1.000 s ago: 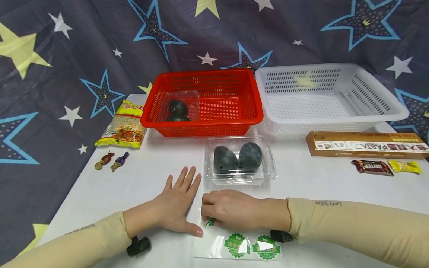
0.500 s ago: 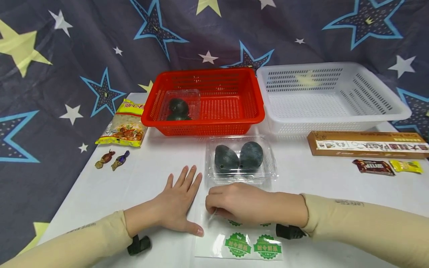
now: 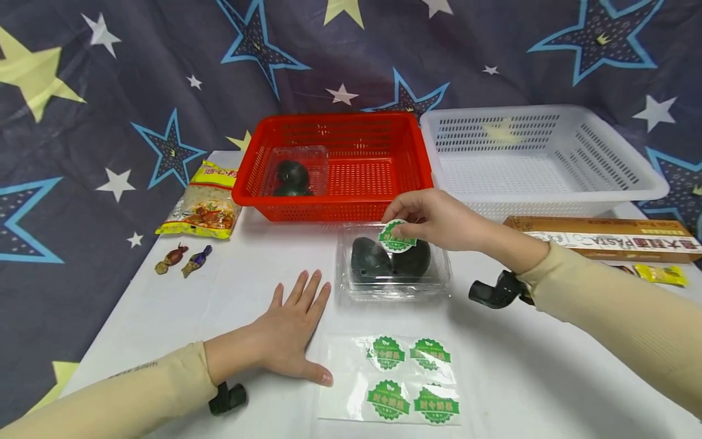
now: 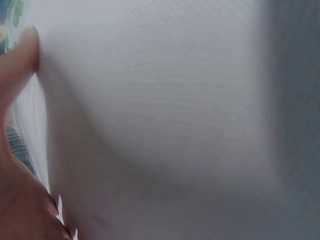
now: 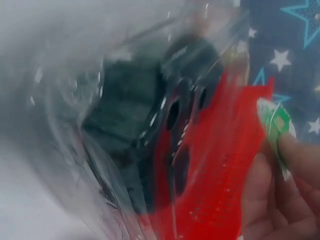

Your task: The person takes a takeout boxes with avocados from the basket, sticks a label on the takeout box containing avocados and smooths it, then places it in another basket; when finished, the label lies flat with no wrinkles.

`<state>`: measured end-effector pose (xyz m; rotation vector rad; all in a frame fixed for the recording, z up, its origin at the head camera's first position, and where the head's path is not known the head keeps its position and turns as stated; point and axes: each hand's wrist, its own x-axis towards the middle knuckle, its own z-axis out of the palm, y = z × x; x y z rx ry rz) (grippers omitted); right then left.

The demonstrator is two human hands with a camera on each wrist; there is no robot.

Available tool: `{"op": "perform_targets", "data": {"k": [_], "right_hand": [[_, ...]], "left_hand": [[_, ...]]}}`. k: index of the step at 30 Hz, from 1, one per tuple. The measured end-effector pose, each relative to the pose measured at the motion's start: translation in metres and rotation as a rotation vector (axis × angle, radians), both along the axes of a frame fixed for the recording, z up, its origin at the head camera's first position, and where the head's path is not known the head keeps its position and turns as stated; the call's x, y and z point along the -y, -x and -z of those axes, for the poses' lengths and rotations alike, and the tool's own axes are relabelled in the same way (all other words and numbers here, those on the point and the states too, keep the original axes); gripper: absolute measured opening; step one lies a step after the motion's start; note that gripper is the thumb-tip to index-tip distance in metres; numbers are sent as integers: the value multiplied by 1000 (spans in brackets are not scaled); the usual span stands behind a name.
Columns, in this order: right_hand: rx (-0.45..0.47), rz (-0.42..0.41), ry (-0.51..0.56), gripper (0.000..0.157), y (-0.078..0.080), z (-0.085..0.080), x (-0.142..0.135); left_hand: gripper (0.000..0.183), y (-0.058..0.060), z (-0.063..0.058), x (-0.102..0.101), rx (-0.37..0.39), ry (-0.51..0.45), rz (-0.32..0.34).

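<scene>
My right hand [image 3: 444, 221] pinches a round green and white sticker [image 3: 396, 239] between thumb and fingers, over the lid of a clear plastic clamshell box [image 3: 395, 291]. In the right wrist view the sticker [image 5: 276, 125] stands edge-on in the fingertips; whether it touches the lid I cannot tell. Two dark green, avocado-like fruits [image 3: 368, 259] lie inside the box, one partly hidden behind the sticker and hand. On the white table my left hand [image 3: 290, 338] rests flat, fingers spread, its thumb near a sheet of stickers [image 3: 342, 396] bearing several green labels.
Behind the box stand a red basket [image 3: 334, 213], holding another clear box with dark fruits [image 3: 292, 175], and a white basket [image 3: 548, 196]. A yellow food bag [image 3: 200, 204] and two wrapped candies [image 3: 196, 261] are at left. A brown pasta box [image 3: 609, 238] and small snacks [image 3: 660, 274] lie at right.
My right hand has peeled a sticker off the sheet, lifted it and carried it forward over the clear box. The left hand has stayed in place.
</scene>
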<state>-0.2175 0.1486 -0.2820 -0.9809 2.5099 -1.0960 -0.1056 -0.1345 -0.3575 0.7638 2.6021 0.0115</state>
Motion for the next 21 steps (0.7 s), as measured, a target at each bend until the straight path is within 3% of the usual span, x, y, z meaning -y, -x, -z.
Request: {"op": "perform_targets", "data": {"k": [3,6,11,21], "right_hand": [[70,-39,20,16,6,6,2],[80,-75,6,17,8,10,5],[35,-105,-46,20,9,11,8],[-56,-78,-92,17,7,16,13]], "left_hand": [[134,0,1,0,-2,-3,3],[134,0,1,1,-5,-2,4],[134,1,2,0,0,3,1],[134,2,2,1,3,2,6]]}}
